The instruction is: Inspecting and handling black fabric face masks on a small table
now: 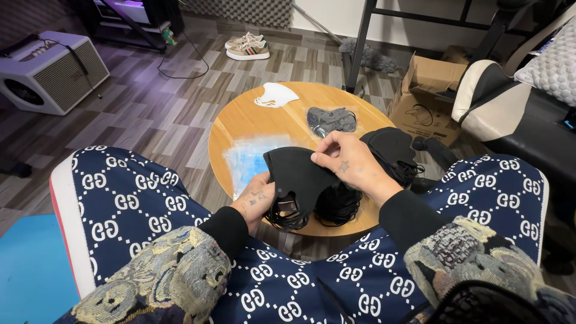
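A black cloth face mask (pixel 297 171) is held over the near edge of a round wooden table (pixel 252 120). My left hand (pixel 257 199) grips its lower left side, with black ear loops (pixel 287 217) bunched under the fingers. My right hand (pixel 345 161) pinches the mask's upper right edge. Beneath and to the right lies a pile of more black masks (pixel 393 150) with tangled loops (pixel 339 204). A clear plastic bag of pale blue masks (pixel 246 159) lies just left of my hands.
A grey mask in a clear wrapper (pixel 332 120) and a white mask (pixel 275 95) lie farther back on the table. An open cardboard box (pixel 427 96), a chair (pixel 510 108), a speaker cabinet (pixel 51 72) and shoes (pixel 247 47) stand on the wood floor around it.
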